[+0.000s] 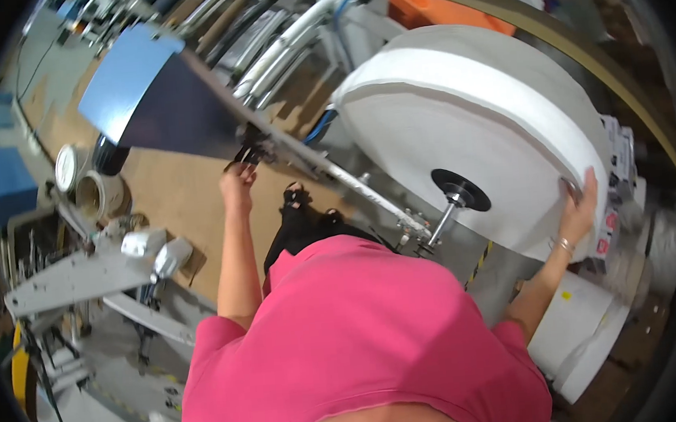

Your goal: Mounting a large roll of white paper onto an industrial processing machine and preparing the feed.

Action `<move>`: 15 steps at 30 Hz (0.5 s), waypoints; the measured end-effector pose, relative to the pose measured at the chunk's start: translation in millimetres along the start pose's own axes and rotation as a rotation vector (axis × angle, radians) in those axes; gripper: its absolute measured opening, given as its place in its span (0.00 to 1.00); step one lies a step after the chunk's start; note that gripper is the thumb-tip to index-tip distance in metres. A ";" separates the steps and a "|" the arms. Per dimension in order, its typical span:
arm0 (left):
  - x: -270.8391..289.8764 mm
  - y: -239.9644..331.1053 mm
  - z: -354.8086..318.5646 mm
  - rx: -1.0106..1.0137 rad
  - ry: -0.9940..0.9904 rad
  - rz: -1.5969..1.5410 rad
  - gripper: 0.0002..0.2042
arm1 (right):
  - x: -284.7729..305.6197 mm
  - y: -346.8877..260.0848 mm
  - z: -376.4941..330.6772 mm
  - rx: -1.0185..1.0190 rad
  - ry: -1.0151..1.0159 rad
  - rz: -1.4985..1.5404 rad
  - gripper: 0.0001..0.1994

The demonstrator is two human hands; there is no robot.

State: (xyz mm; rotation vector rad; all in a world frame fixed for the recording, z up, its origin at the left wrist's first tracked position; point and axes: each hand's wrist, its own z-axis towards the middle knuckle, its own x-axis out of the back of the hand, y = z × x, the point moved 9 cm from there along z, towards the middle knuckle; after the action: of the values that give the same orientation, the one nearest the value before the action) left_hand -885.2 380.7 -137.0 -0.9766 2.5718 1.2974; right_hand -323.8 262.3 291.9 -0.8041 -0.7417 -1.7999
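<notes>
White roll, large and drum-like, stands on edge, tilted in view, at upper right of centre, ahead and to the right of the wearer. A black hub disc sits against its near flat face; a bright metal shaft runs out from the disc toward the wearer, reaching the near end of a slim metal bar. Right hand lies on the roll's right edge, unclenched, thumb apart from the fingers, touching the roll without closing round it; bracelet at the wrist. Left hand is well apart from the roll, fingers bent up at a small dark fitting near the bar's far stretch; cannot tell whether it grips the fitting or only touches it, the detail being small and blurred. Just beyond that hand, a curved blue panel with a dark lower face. Wearer in a pink top. Behind the roll, an orange object; to its lower right, a white cylinder bearing a yellow spot. Far left, a pale bucket on brown sheeting, and nearer, a grey machine arm.
</notes>
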 end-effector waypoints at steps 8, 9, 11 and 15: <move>-4.1 13.9 2.7 0.048 0.103 0.044 0.13 | 10.7 -20.6 -9.7 0.008 0.067 -0.177 0.21; -9.5 12.9 6.0 0.062 0.084 0.020 0.13 | 14.4 -16.0 -7.3 -0.016 0.116 -0.172 0.20; -11.1 14.3 5.7 0.085 0.064 0.005 0.15 | 16.9 -13.4 -10.6 -0.061 0.144 -0.158 0.20; -10.6 19.2 2.5 0.075 0.096 0.011 0.15 | 14.3 -3.3 -16.5 -0.097 0.172 -0.165 0.20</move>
State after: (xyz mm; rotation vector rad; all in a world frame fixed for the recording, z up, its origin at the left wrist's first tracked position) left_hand -888.5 396.2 -121.5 -1.0369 2.6787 1.1747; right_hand -334.2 242.9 293.1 -0.6553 -0.6269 -2.0383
